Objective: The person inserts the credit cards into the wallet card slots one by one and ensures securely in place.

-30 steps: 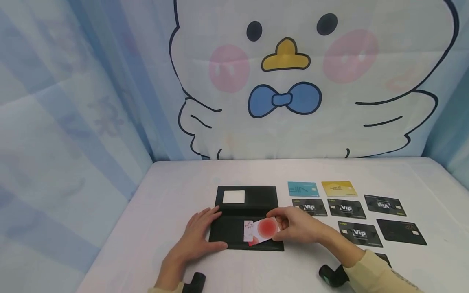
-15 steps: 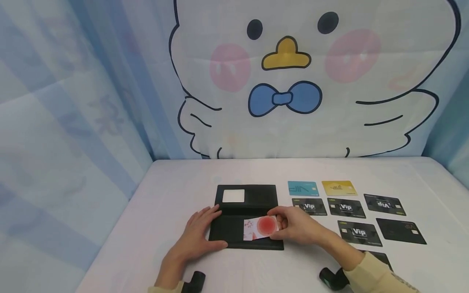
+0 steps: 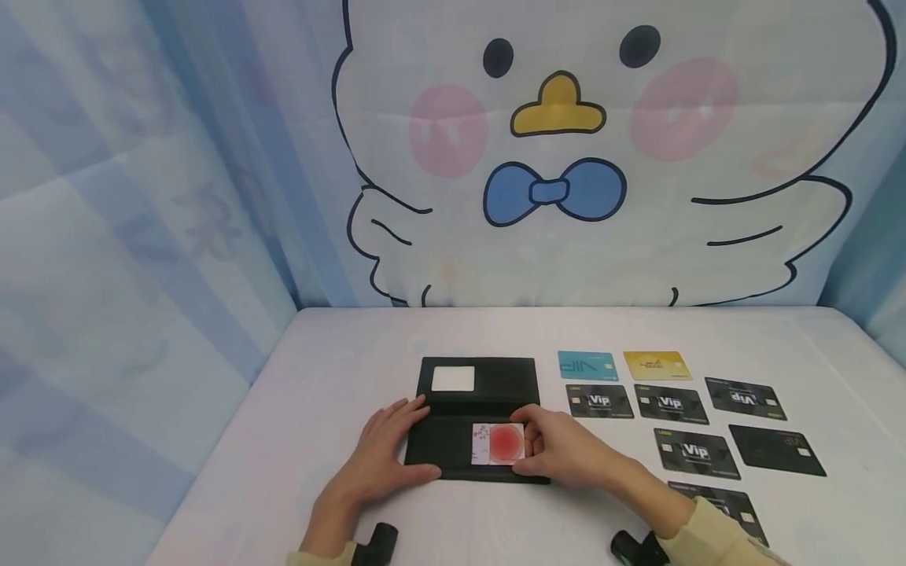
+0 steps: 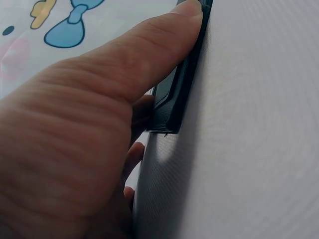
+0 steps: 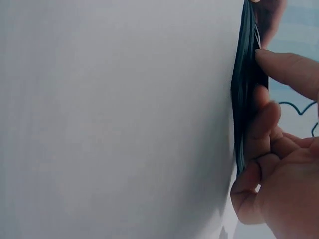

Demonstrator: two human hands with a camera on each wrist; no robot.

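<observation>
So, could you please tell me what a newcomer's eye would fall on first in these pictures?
Probably the big cartoon face on the backdrop, with its blue bow tie. Next, perhaps, the red-and-white card in the right hand, at the lower half of the open black wallet; then the cards laid out on the table to the right.

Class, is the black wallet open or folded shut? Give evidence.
Open: the black wallet lies spread on the table, both panels showing either side of its fold.
</observation>
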